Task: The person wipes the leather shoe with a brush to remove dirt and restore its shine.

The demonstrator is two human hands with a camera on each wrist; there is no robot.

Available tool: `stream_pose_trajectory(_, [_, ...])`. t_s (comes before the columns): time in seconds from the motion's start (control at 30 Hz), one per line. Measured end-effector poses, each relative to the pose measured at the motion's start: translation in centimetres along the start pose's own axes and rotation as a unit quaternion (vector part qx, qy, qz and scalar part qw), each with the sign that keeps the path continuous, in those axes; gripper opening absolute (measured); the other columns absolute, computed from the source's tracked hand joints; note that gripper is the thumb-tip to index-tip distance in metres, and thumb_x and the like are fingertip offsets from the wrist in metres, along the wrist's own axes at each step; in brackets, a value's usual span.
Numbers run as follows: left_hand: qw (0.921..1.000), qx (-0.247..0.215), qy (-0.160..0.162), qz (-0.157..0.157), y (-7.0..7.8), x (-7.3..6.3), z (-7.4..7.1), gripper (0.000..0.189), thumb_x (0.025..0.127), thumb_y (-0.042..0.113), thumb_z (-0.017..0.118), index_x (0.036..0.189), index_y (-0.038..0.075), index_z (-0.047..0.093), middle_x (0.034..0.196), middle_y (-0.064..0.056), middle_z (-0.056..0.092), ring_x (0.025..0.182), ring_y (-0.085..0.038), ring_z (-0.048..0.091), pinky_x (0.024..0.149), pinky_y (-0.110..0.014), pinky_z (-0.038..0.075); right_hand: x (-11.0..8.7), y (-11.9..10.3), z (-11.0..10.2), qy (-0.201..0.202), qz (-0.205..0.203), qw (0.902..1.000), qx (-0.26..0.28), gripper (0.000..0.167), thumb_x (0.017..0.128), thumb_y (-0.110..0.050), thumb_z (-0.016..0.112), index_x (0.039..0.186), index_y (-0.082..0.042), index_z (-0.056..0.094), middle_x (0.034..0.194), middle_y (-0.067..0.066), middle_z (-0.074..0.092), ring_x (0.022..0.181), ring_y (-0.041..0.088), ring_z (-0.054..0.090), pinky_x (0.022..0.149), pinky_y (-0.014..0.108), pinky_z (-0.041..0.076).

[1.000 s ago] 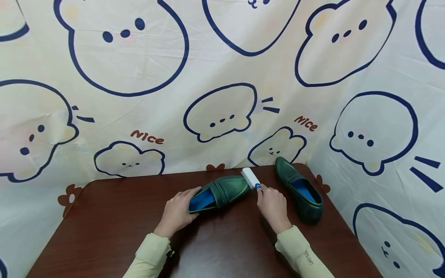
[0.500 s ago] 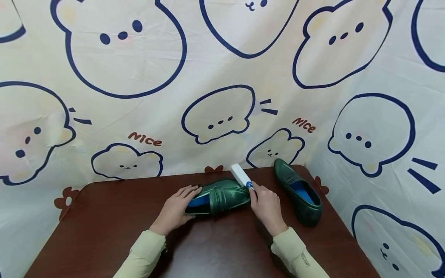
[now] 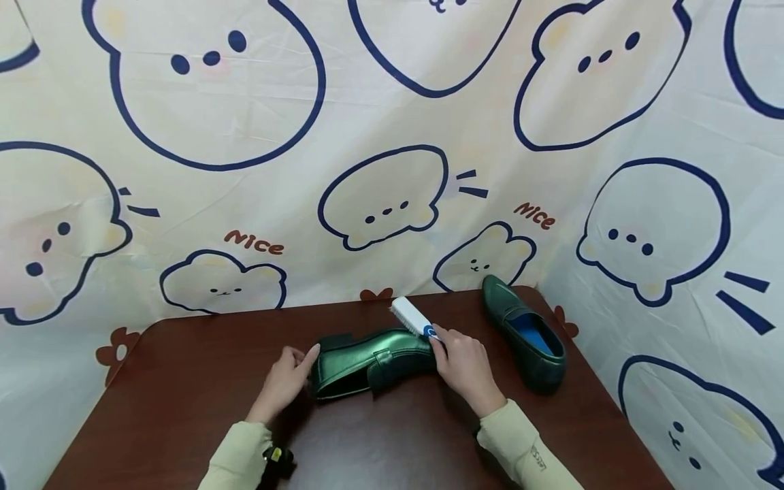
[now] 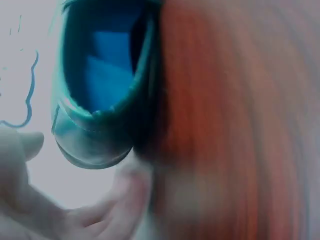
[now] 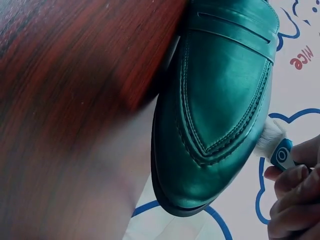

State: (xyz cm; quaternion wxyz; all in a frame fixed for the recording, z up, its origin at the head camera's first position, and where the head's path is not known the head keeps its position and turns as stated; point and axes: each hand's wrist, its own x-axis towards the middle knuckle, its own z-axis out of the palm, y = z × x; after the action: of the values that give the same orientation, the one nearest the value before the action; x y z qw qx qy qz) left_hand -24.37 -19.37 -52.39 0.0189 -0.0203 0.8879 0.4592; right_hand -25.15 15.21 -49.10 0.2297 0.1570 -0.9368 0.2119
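A green loafer (image 3: 352, 357) with a blue insole lies tilted on its side on the table, its opening facing me. At its heel, my left hand (image 3: 284, 381) holds the shoe between thumb and fingers; the left wrist view is blurred there. My right hand (image 3: 465, 367) grips the handle of a white brush (image 3: 409, 316). In the right wrist view, pale bristles of the brush (image 5: 271, 137) touch the side of the loafer's toe (image 5: 220, 110). Part of the toe is hidden behind the right hand in the head view.
The matching green loafer (image 3: 542, 364) stands upright at the right edge of the dark brown table (image 3: 202, 381). Behind and to the right hangs a pale cloth (image 3: 380, 272) with cartoon bears, close to the table's back edge.
The loafer has rolled onto its side, opening toward me. My left hand has shifted back along its heel, and the brush in my right hand has moved left along the shoe's far side.
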Motion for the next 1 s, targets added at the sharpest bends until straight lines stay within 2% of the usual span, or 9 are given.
stream_pose_trajectory(0.03, [0.9987,-0.022,-0.026,-0.039,0.1,0.0,-0.1,0.070,0.102,0.069,0.045,0.120,0.001,0.051,0.106,-0.016,0.058,0.089,-0.024,0.060,0.079,-0.040,0.050,0.0,0.0,0.0,0.001,0.000,1.0000,0.000,0.031,0.098,-0.021,0.073,0.124,-0.004,0.075,0.100,0.011,0.078,0.072,0.019,0.070,0.069,0.040,0.062])
stream_pose_trajectory(0.1, [0.9931,-0.050,-0.068,-0.081,0.3,0.1,0.0,0.089,0.098,0.079,0.039,0.129,-0.004,0.051,0.118,-0.023,0.058,0.102,-0.032,0.063,0.083,-0.043,0.053,0.1,0.1,-0.1,0.002,-0.001,1.0000,0.000,0.031,0.098,-0.021,0.073,0.124,-0.004,0.075,0.100,0.011,0.078,0.073,0.019,0.070,0.070,0.040,0.062])
stream_pose_trajectory(0.27, [0.9805,-0.129,-0.107,-0.102,1.1,0.4,0.9,0.107,0.094,0.082,0.042,0.152,-0.008,0.038,0.150,-0.031,0.042,0.128,-0.044,0.055,0.082,-0.048,0.061,0.0,0.3,-0.1,-0.009,-0.007,0.9999,0.005,0.031,0.099,-0.020,0.072,0.125,-0.004,0.074,0.102,0.011,0.078,0.076,0.020,0.072,0.072,0.040,0.062])
stream_pose_trajectory(0.47, [0.9354,-0.294,-0.157,-0.119,1.3,1.2,2.0,0.087,0.099,0.070,0.051,0.150,0.001,0.038,0.133,-0.022,0.054,0.108,-0.027,0.066,0.090,-0.046,0.059,-0.2,0.7,-0.4,-0.013,0.001,0.9999,0.009,0.030,0.098,-0.020,0.073,0.124,-0.005,0.075,0.106,0.011,0.078,0.082,0.021,0.074,0.077,0.041,0.063])
stream_pose_trajectory(0.57, [0.9167,-0.335,-0.179,-0.123,1.1,1.9,2.3,0.079,0.099,0.066,0.053,0.146,0.004,0.044,0.122,-0.015,0.062,0.102,-0.022,0.067,0.090,-0.041,0.057,-0.1,0.9,-0.5,-0.010,0.003,0.9999,0.011,0.030,0.098,-0.019,0.072,0.125,-0.005,0.074,0.109,0.011,0.078,0.084,0.022,0.075,0.078,0.042,0.063])
stream_pose_trajectory(0.7, [0.9053,-0.368,-0.162,-0.138,0.8,2.5,3.3,0.073,0.098,0.062,0.058,0.140,0.003,0.049,0.109,-0.007,0.066,0.093,-0.019,0.067,0.084,-0.035,0.057,0.0,0.8,-0.6,-0.013,0.007,0.9998,0.012,0.031,0.099,-0.020,0.072,0.126,-0.005,0.074,0.110,0.012,0.078,0.085,0.023,0.075,0.079,0.043,0.063])
stream_pose_trajectory(0.8, [0.9057,-0.388,-0.119,-0.122,0.8,2.6,4.2,0.068,0.099,0.059,0.059,0.139,0.005,0.050,0.107,-0.007,0.067,0.093,-0.019,0.066,0.085,-0.034,0.055,0.0,0.5,-0.6,-0.010,0.002,0.9998,0.018,0.031,0.098,-0.020,0.073,0.125,-0.004,0.074,0.104,0.010,0.078,0.076,0.018,0.071,0.073,0.038,0.062])
stream_pose_trajectory(0.9, [0.9130,-0.388,-0.080,-0.098,0.7,3.1,4.7,0.073,0.100,0.060,0.058,0.152,0.012,0.039,0.122,-0.010,0.061,0.103,-0.021,0.063,0.091,-0.035,0.052,0.3,-0.2,-0.5,-0.016,-0.002,0.9995,0.026,0.032,0.099,-0.021,0.072,0.126,-0.004,0.073,0.105,0.010,0.078,0.075,0.017,0.071,0.073,0.038,0.063])
stream_pose_trajectory(1.0, [0.9087,-0.400,-0.085,-0.084,0.3,3.7,4.9,0.088,0.101,0.064,0.053,0.166,0.021,0.011,0.150,-0.018,0.043,0.130,-0.032,0.051,0.111,-0.048,0.042,0.7,-1.1,-0.2,-0.033,0.000,0.9988,0.037,0.033,0.100,-0.023,0.071,0.128,-0.005,0.072,0.111,0.012,0.077,0.082,0.020,0.074,0.078,0.041,0.063])
